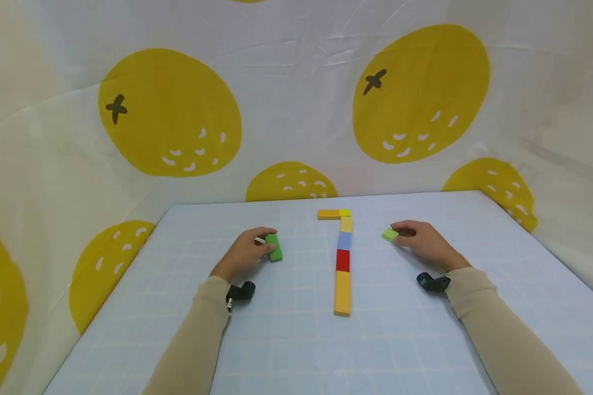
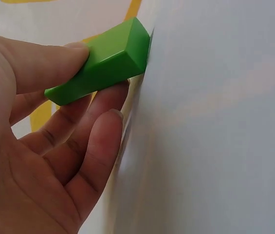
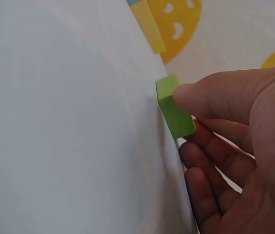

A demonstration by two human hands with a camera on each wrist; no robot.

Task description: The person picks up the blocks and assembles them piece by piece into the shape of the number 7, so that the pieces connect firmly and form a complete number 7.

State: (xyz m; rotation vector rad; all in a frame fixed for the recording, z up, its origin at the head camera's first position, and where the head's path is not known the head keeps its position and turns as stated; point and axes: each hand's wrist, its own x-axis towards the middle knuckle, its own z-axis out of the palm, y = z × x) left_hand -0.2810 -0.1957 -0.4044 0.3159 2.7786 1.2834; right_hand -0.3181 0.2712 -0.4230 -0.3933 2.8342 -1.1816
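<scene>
My left hand (image 1: 245,251) pinches a long green block (image 1: 274,248) between thumb and fingers, left of a row of blocks. In the left wrist view one end of that green block (image 2: 109,61) is at the table surface; whether it touches cannot be told. On the right, my right hand (image 1: 425,241) pinches a smaller light green block (image 1: 389,235), which sits at the table surface in the right wrist view. Between the hands runs the row: an orange block (image 1: 342,293), a red block (image 1: 343,260), a blue block (image 1: 344,240) and a pale yellow block (image 1: 346,224).
At the row's far end lie a small bright yellow block (image 1: 344,212) and an orange block (image 1: 328,214) turned to the left. A pale checked cloth covers the table (image 1: 296,351). Behind it hangs a curtain (image 1: 296,109) printed with yellow fruit.
</scene>
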